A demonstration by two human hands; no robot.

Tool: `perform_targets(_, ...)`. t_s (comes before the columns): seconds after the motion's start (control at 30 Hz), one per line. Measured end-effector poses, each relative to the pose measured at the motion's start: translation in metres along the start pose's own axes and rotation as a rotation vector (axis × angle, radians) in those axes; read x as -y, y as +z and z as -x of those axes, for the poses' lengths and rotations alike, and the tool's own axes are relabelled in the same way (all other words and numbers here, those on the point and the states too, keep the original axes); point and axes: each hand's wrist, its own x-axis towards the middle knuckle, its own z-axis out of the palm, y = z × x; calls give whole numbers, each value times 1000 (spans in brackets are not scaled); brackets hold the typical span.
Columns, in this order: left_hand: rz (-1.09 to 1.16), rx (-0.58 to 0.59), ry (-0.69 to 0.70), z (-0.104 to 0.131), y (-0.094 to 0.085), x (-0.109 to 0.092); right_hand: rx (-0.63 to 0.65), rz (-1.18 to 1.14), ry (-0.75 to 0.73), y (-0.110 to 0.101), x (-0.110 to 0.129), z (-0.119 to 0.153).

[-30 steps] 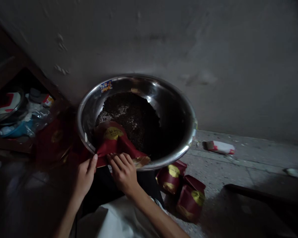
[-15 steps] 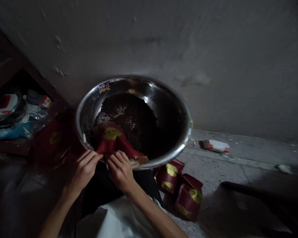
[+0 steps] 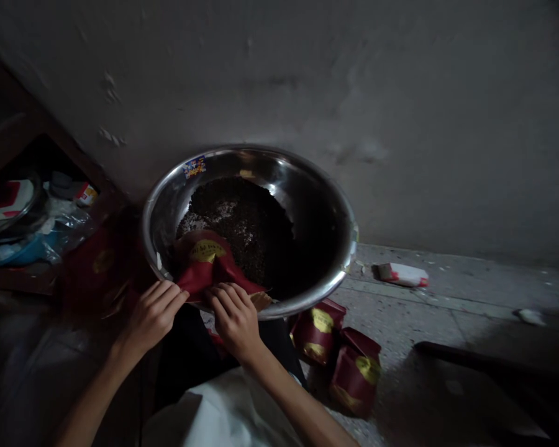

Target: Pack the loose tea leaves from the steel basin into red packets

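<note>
At the near rim of the steel basin (image 3: 317,292), our left hand (image 3: 157,312) is closed in a pinch on the left end of the edge of a red bag (image 3: 208,276). Our right hand (image 3: 235,318) is just beside it, fingers curled narrow over the same edge further right. The bag lies over the near-left part of the rim, its body with the gold label (image 3: 207,250) sloping down into the basin, against a dark, loose heap (image 3: 242,217). That heap covers much of the basin's floor, and we see a colourful sticker (image 3: 194,167) on the far-left inner wall.

Below the basin's right side, we have two maroon packets (image 3: 319,332) close together on the speckled floor (image 3: 400,323). Further right, a white and red carton (image 3: 403,274) lies on its side near the grey wall (image 3: 400,124). To our left is a dim pile of red packaging (image 3: 103,267), though the light is too poor for us to count its pieces. Beyond it, a blue bowl (image 3: 28,250) and clear plastic (image 3: 72,214) sit in a dark recess.
</note>
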Motion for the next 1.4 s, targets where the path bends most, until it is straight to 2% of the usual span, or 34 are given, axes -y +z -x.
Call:
perform_targets(0.13,-7,72,-3,-12,-1,-5,-18,115,13,13,3,-5)
perform_targets(0.27,-10,19,-12,-17,12,-7,-2,144,15,20,4,-3)
perform_targets(0.37,16,-52,-4,-18,16,-6,-11,130,5,16,4,-7)
perform_targets(0.47,75,-135,-29,-26,3,-1,-14,101,-114,-3,-2,-31)
perform_targets(0.53,132,-185,-71,-38,-11,7,22,69,-234,-24,-11,-61)
perform_targets(0.6,172,-242,-119,-50,-23,19,48,27,-268,-48,-29,-94)
perform_targets(0.63,186,-273,-139,-55,-27,27,42,4,-228,-59,-40,-109)
perform_targets(0.7,220,-312,-185,-60,-31,45,-20,-66,-59,-77,-66,-128)
perform_targets(0.77,263,-319,-238,-57,-29,61,-56,-227,112,-84,-92,-130)
perform_targets(0.8,280,-314,-267,-54,-27,68,-16,-351,157,-83,-103,-127)
perform_targets(0.87,287,-297,-316,-48,-25,78,144,-606,189,-72,-117,-114)
perform_targets(0.97,293,-221,-328,-43,-31,84,243,-775,227,-47,-116,-99)
perform_targets(1.07,234,-79,-251,-49,-45,80,217,-809,207,-31,-99,-100)
perform_targets(1.2,53,59,-107,-60,-56,67,270,-880,38,-30,-80,-111)
perform_targets(1.3,49,66,-42,-61,-55,61,274,-842,-33,-36,-77,-111)
perform_targets(1.4,103,36,-39,-54,-50,59,258,-713,-91,-40,-80,-105)
